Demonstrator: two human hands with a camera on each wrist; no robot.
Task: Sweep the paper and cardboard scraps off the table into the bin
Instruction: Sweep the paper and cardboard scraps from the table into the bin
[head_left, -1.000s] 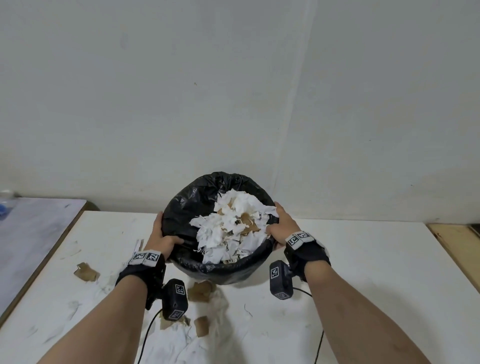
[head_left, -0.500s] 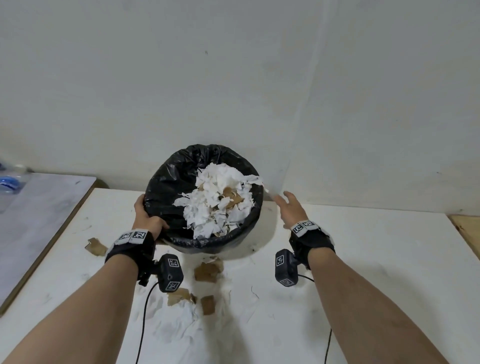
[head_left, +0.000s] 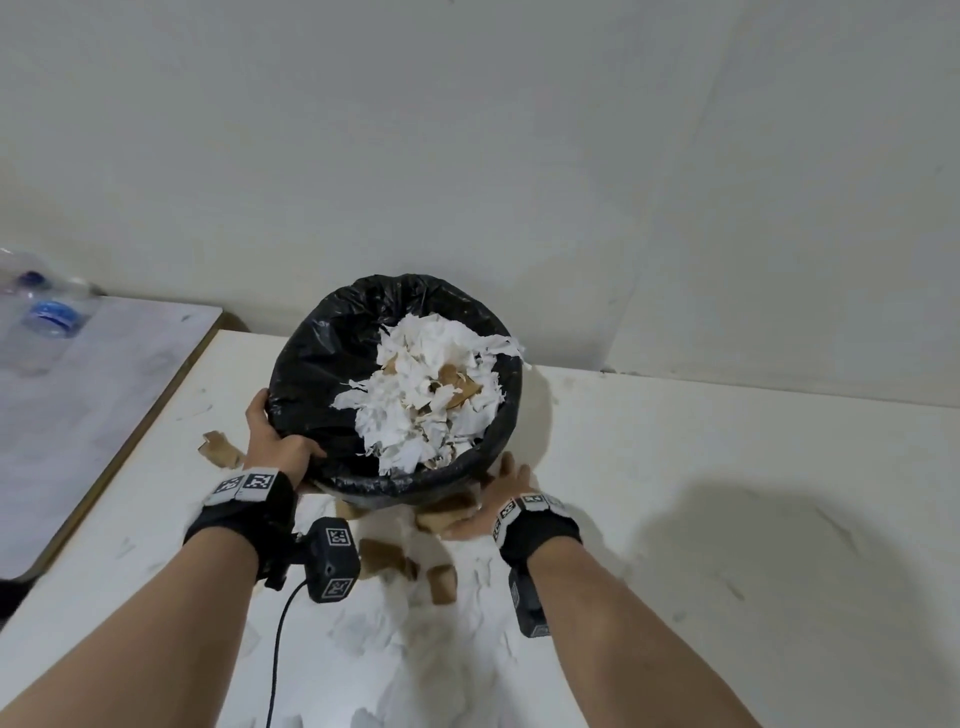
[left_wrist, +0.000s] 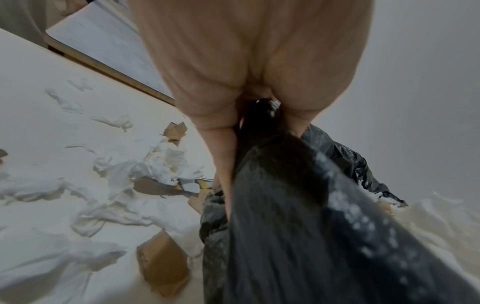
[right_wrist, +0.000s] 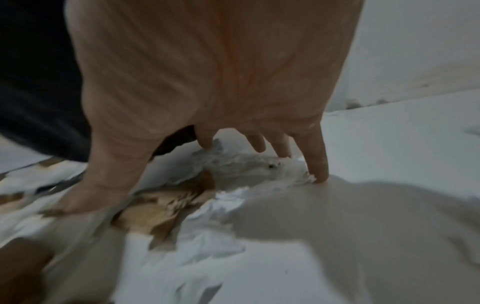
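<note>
Left hand (head_left: 275, 447) gripping rim of bin (head_left: 332, 364), thumb curled inside; bin tilted, raised over table (head_left: 727, 467), heaped with scraps (head_left: 415, 410); right hand (head_left: 498, 499) spread, fingertips (right_wrist: 320, 174) pressing loose scraps below bin.

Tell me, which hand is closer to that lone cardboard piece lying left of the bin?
Left. The left hand grips the bin rim right beside that cardboard piece. The right hand is on the bin's other side, fingers spread on scraps on the table.
</note>
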